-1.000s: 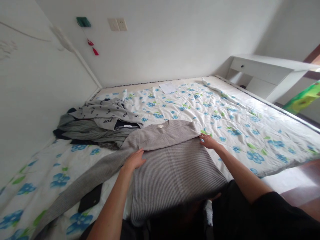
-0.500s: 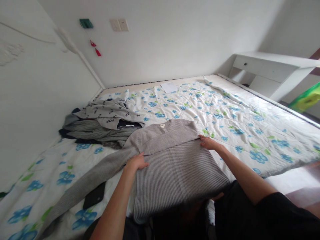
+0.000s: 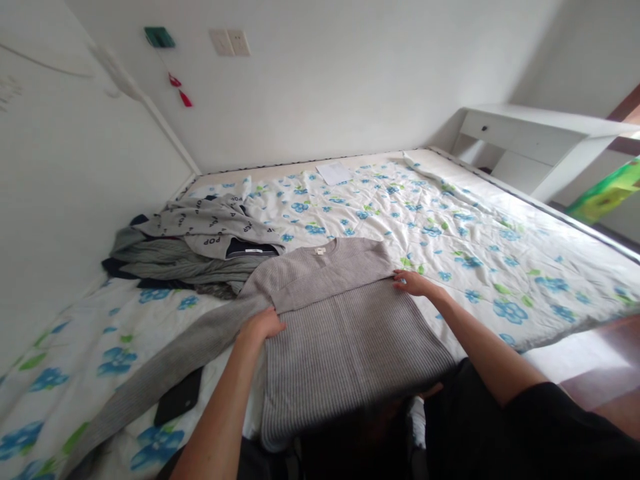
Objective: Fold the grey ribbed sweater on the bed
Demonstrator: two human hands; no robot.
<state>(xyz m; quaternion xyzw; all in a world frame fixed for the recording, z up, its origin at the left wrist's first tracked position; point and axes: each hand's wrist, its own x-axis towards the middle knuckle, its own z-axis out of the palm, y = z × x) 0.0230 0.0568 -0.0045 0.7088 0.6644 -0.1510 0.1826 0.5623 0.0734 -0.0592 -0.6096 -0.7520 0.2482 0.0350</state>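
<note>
A grey-beige ribbed sweater (image 3: 350,347) lies spread on the bed, its neckline away from me. One sleeve (image 3: 330,279) crosses the chest; the other sleeve (image 3: 165,363) stretches out to the lower left. My left hand (image 3: 263,325) rests at the sweater's left side, below the armpit, thumb spread from the fingers. At the opposite side edge, by the fold of the crossed sleeve, my right hand (image 3: 411,283) has its fingertips closed on the knit. The hem drops over the bed's near edge.
A heap of clothes, topped by a grey "POP" print garment (image 3: 200,223), lies left of the neckline. A black phone (image 3: 177,398) sits beneath the outstretched sleeve. White paper (image 3: 334,173) lies farther back on the floral sheet (image 3: 480,267). A white desk (image 3: 530,140) stands beyond the bed.
The view has shifted slightly, so everything sits a little farther left. Both hands remain at the sweater's sides, and the sweater keeps its layout.
</note>
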